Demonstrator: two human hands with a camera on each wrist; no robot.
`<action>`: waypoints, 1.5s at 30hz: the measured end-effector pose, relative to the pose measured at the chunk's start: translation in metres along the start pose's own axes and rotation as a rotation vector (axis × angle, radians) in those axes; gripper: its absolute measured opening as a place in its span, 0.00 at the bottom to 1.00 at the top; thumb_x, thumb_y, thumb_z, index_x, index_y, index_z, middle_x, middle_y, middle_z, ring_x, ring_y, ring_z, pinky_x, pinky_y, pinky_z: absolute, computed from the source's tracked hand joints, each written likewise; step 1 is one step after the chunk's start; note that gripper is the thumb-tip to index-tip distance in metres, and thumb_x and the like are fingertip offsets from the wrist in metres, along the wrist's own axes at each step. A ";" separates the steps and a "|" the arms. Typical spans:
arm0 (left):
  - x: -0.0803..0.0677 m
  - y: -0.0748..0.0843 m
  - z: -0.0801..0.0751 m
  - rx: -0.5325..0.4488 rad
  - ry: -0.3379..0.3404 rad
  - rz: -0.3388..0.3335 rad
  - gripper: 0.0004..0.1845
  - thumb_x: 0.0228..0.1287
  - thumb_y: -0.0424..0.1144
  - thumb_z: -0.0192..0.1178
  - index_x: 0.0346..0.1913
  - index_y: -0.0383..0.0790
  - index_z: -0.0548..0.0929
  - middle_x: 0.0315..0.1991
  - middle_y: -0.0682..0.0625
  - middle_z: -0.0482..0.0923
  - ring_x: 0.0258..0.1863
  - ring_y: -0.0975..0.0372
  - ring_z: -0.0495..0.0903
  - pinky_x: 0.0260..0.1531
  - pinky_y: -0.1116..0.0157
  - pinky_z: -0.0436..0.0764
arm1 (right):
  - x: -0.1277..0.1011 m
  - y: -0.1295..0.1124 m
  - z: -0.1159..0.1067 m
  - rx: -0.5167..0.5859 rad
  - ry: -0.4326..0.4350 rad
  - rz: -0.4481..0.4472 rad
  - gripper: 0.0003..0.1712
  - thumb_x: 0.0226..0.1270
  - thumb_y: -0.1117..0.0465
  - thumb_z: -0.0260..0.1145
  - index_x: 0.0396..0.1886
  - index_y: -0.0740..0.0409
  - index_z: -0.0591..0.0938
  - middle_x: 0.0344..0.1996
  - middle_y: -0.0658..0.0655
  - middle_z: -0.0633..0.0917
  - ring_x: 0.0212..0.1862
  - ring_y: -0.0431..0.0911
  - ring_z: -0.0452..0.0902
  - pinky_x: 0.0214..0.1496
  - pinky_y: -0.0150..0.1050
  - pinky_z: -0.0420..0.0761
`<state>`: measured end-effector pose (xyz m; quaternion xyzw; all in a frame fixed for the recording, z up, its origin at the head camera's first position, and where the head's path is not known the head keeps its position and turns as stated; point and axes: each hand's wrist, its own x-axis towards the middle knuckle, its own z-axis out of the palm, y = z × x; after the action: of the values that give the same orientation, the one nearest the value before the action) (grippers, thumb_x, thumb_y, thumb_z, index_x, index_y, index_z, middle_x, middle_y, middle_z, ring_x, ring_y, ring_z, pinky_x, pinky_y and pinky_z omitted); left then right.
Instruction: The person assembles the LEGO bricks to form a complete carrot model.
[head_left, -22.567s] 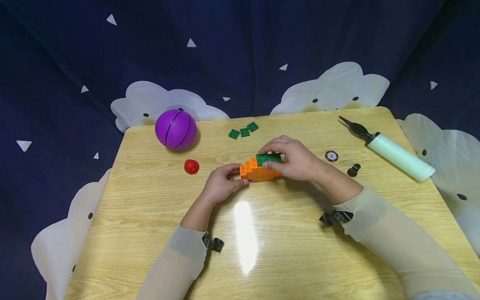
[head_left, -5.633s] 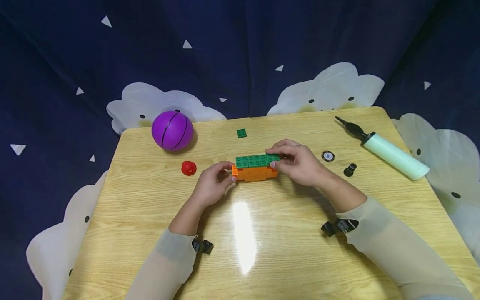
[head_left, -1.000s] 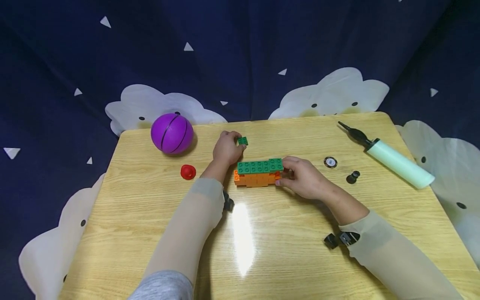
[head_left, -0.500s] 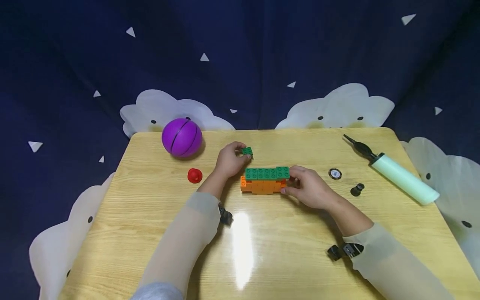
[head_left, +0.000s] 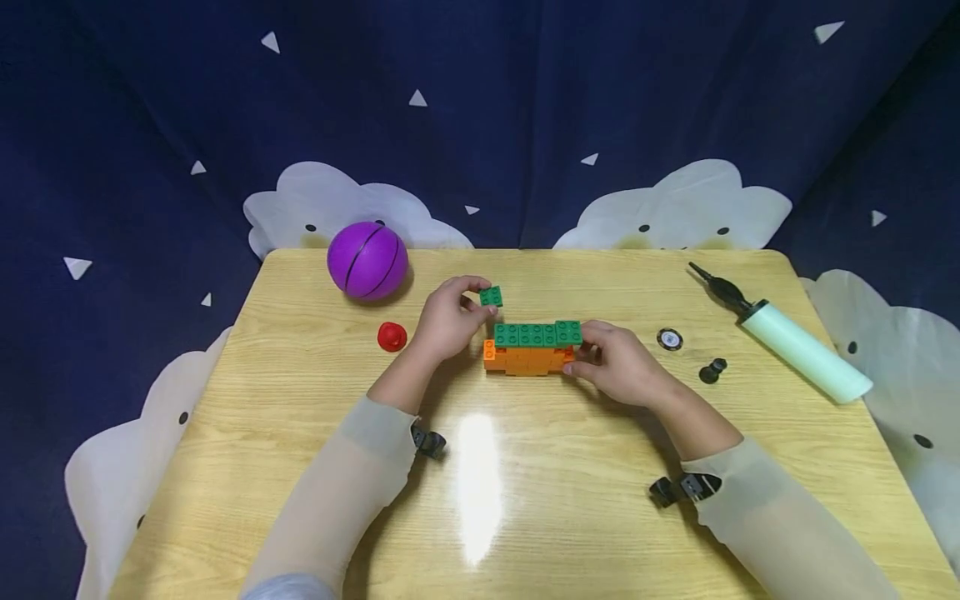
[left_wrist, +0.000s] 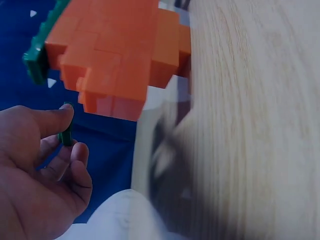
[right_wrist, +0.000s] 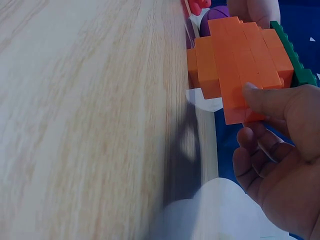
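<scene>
The left hand (head_left: 447,321) reaches in from the lower left, forearm angled up across the wooden table (head_left: 300,467), and pinches a small green plate (head_left: 491,296) between thumb and fingertips; the left wrist view shows the plate edge-on, clamped between thumb and forefinger. It is held above the table, just behind the left end of the brick block (head_left: 531,348) and apart from it.

The right hand (head_left: 618,371) comes in from the lower right, fingers curled round the block's right end, thumb pressed against the orange side in the right wrist view.

The block rests on the table near its middle: stacked orange bricks below, stepped at the left end, capped by a row of studded green plates (head_left: 537,334). Its long axis runs left to right across the table, studs upward. The pinched plate is square, studs also facing up, tilted slightly.
</scene>
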<state>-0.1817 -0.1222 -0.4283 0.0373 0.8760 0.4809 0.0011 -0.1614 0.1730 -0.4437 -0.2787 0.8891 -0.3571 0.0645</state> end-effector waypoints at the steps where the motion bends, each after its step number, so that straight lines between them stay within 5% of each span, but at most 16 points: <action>1: -0.002 0.002 -0.002 0.001 -0.002 0.003 0.19 0.69 0.40 0.71 0.61 0.45 0.83 0.58 0.51 0.78 0.41 0.60 0.81 0.36 0.61 0.82 | 0.000 0.001 0.000 -0.003 -0.002 0.006 0.11 0.64 0.62 0.77 0.34 0.51 0.80 0.37 0.53 0.81 0.35 0.46 0.76 0.38 0.42 0.77; 28: -0.045 0.006 -0.021 -0.014 0.005 0.140 0.18 0.70 0.40 0.69 0.61 0.50 0.85 0.54 0.57 0.80 0.46 0.60 0.80 0.42 0.58 0.81 | -0.001 0.000 0.000 0.015 -0.007 0.025 0.23 0.65 0.63 0.76 0.26 0.60 0.68 0.35 0.54 0.78 0.38 0.47 0.78 0.36 0.42 0.76; 45: -0.058 0.012 -0.010 -0.122 -0.045 0.212 0.19 0.67 0.34 0.71 0.60 0.48 0.85 0.54 0.56 0.81 0.49 0.60 0.78 0.45 0.59 0.83 | 0.000 0.001 -0.001 0.001 -0.001 0.005 0.21 0.64 0.62 0.77 0.26 0.55 0.71 0.34 0.53 0.78 0.39 0.47 0.78 0.38 0.43 0.77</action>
<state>-0.1237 -0.1283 -0.4143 0.1404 0.8360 0.5297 -0.0277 -0.1617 0.1741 -0.4436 -0.2766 0.8897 -0.3571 0.0659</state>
